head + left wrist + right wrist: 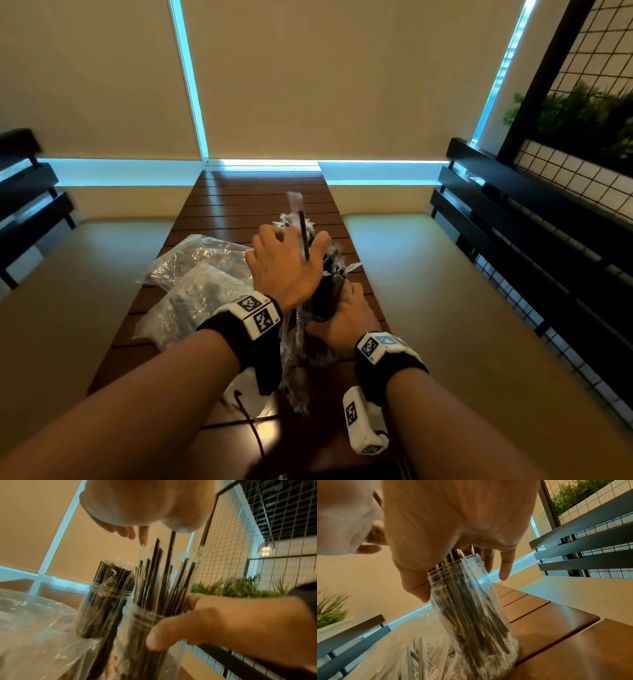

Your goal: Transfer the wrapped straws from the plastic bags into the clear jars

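**One straw poised over the near jar**

The left hand (284, 270) pinches a single wrapped straw (303, 233) between thumb and fingers (143, 536), long axis close to upright, its lower end pointing down toward the mouth of the near jar (471, 601). The right hand (342, 315) wraps round that jar just below the threaded neck, thumb (159, 641) across the front, tilting it toward the left hand. So the target lies straight under the straw, with the left hand nearer the opening. The jar looks roughly half filled; the next move looks like a short, steady drop along the straw's own axis. Behind it stands a second jar (102, 608), packed tight. More straws wait in the plastic bags (191, 287) lying left on the slatted wooden counter (257, 192). Beyond, drawn blinds, dark benches on both sides and a wire grid with greenery at right.
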